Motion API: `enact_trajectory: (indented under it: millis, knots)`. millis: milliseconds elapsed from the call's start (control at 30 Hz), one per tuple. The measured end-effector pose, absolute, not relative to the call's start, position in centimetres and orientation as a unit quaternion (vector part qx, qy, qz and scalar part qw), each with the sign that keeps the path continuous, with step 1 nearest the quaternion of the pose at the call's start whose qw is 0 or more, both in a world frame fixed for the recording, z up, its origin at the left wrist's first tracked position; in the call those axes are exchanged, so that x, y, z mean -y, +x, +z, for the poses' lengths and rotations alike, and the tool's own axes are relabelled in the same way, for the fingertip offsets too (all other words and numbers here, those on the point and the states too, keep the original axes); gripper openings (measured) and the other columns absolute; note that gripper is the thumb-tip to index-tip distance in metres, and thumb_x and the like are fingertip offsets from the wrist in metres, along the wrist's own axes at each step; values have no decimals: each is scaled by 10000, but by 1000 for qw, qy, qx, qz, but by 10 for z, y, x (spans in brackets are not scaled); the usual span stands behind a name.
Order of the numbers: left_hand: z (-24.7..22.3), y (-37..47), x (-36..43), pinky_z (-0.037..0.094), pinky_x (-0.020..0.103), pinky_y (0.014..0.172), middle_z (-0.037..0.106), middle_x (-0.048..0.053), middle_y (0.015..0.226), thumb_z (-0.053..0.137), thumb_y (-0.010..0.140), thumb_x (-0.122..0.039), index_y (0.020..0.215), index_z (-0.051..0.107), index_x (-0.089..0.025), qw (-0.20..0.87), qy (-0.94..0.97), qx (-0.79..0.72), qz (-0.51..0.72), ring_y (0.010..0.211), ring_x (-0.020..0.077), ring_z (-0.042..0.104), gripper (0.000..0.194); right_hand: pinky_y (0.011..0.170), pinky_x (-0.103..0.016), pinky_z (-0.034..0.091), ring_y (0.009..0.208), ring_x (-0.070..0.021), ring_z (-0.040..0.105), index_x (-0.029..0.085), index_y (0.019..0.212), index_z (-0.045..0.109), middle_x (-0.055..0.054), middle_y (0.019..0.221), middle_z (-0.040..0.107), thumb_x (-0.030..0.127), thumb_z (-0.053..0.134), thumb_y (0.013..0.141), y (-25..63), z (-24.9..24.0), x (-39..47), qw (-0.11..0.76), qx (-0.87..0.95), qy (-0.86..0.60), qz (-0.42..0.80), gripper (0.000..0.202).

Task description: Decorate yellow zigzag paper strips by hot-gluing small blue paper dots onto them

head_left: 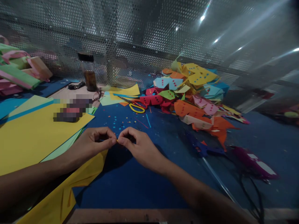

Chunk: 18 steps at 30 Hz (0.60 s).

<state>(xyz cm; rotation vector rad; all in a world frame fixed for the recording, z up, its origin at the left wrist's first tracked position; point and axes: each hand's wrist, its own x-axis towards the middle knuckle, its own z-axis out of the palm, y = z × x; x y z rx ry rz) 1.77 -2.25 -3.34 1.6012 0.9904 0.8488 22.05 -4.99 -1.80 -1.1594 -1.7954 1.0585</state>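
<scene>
My left hand (93, 140) and my right hand (143, 147) meet above the blue table top. Thumb and fingers of each are closed in a pinch, tip to tip. Between them shows a tiny yellow-orange scrap (117, 141), mostly covered by the fingertips; its exact kind is too small to tell. Under my left wrist and forearm lies a folded yellow paper shape (91, 169). Flat yellow paper sheets (28, 137) spread to the left of that hand. Small coloured paper bits (115, 119) are scattered just beyond my fingers.
Scissors (137, 107) with red and yellow handles lie beyond my hands. A heap of folded coloured papers (196, 77) stands back right. A blue glue gun (205, 147), clear stick and purple object (254, 163) lie right. Behind are a jar (90, 74) and perforated metal wall (135, 40).
</scene>
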Motion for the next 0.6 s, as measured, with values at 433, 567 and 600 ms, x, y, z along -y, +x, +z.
enact_trajectory:
  millis: [433,567,600]
  knots:
    - [-30,18,26,416,239,618,673,-27,680,749,808,-395,738,741,-219,513,664,-411,357,653,136,560,190,751,-279,465,789,-147,607,204,860,629,17,825,666,298,686,915,219,-18,50,377,674,-447,451,123]
    - [-30,18,26,418,244,624,675,-25,689,748,823,-406,754,752,-222,521,660,-407,356,662,140,559,197,718,-269,447,774,-141,603,204,867,617,23,808,654,297,637,950,219,-18,50,378,682,-447,438,127]
    - [-30,18,26,420,243,629,680,-24,700,749,827,-405,767,756,-223,525,658,-408,354,670,140,563,192,712,-267,442,772,-140,602,204,870,614,22,807,652,301,632,956,219,-19,50,377,684,-448,434,131]
